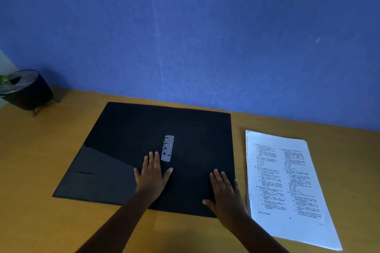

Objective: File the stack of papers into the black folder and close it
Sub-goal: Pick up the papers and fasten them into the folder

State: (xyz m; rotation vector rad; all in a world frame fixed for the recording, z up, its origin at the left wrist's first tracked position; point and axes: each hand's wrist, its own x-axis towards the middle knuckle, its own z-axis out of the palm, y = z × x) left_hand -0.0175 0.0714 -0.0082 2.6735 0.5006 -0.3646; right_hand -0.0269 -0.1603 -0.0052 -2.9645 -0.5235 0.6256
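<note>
While both palms press flat, grip wide and holding nothing, the left hand (151,174) sits mid black folder (127,139) just below the metal clip (168,148), and the right hand (226,193) covers its near right corner. The folder lies open on the wooden surface (41,150). The stack of papers (287,181) rests just right of it. A dark pot (26,90) stands far left by the blue wall (205,26).

Print on the papers (285,181): too small for me to read. Plant pot (26,90): cut by left edge. My forearms: cut by bottom edge.
</note>
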